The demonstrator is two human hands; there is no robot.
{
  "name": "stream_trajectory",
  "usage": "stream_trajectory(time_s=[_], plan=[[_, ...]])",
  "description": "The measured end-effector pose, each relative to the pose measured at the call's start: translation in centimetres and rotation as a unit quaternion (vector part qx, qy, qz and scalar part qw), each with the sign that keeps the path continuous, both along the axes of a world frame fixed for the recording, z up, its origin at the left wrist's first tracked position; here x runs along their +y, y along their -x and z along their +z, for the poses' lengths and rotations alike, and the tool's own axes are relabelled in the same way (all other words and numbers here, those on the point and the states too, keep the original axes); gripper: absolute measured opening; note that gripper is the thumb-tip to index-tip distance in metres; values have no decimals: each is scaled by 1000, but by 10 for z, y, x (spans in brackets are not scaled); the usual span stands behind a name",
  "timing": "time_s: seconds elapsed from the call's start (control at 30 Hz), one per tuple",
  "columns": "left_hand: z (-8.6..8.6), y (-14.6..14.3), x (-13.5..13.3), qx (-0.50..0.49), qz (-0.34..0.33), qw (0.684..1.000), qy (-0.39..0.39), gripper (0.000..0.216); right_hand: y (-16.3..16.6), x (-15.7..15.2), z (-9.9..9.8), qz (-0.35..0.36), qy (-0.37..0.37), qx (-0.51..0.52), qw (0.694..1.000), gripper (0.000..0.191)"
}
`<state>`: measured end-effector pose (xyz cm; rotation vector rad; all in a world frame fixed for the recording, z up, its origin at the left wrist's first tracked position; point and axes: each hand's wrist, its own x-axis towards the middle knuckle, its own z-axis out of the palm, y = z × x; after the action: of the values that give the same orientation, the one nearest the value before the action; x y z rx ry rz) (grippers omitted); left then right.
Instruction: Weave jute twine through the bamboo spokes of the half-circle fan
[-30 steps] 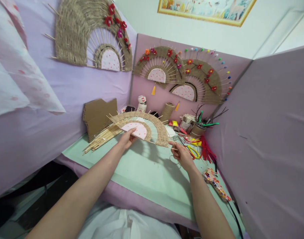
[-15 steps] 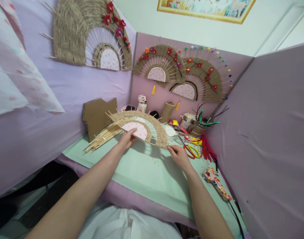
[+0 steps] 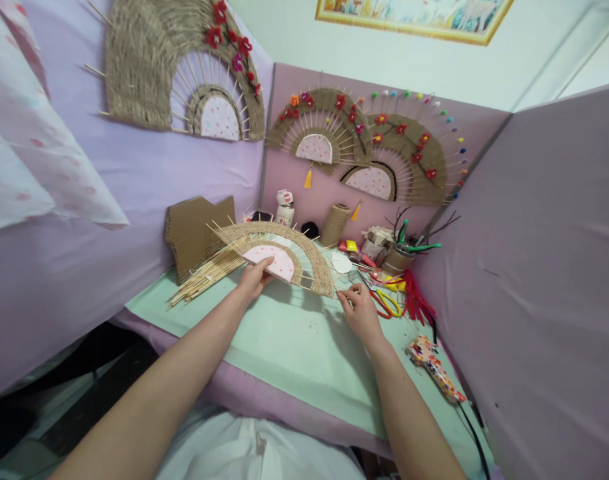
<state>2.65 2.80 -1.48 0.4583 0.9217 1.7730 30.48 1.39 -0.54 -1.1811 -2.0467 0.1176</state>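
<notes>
A half-round woven fan (image 3: 318,262) of brown twine on thin sticks is held tilted above the table. My left hand (image 3: 255,277) grips its lower edge, thumb on the pink dotted half-circle (image 3: 269,257) at its centre. Just off the fan's right lower corner is my right hand (image 3: 358,308), its fingertips pinched together. Whatever they hold, perhaps a strand or stick end, is too small to make out. Behind the fan lies a bundle of thin sticks (image 3: 204,280).
Red-and-yellow scissors (image 3: 387,303) and red tassel strands (image 3: 417,300) lie right of my right hand. A patterned glue gun (image 3: 434,368) rests nearer. At the back stand a twine spool (image 3: 335,225), a tool pot (image 3: 398,257) and cardboard (image 3: 197,233). Finished fans (image 3: 144,67) hang on the partitions.
My right fingertips have come slightly away from the fan's right corner, leaving a small gap. The fan has shifted slightly left; my left hand keeps its grip.
</notes>
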Motion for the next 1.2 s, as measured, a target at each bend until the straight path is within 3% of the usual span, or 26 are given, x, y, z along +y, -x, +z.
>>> stream_trajectory(time_s=[0.33, 0.6, 0.87, 1.2], plan=[[2, 0, -1, -15, -7, 1000, -15, 26, 2, -2, 0, 67, 40, 14, 997, 33], [3, 0, -2, -16, -17, 999, -23, 23, 2, -5, 0, 59, 119, 67, 989, 32], [4, 0, -2, -39, -22, 999, -31, 22, 2, -2, -4, 64, 112, 55, 990, 34], [13, -2, -6, -70, -39, 997, -16, 26, 1, -2, 0, 94, 185, 93, 974, 31]])
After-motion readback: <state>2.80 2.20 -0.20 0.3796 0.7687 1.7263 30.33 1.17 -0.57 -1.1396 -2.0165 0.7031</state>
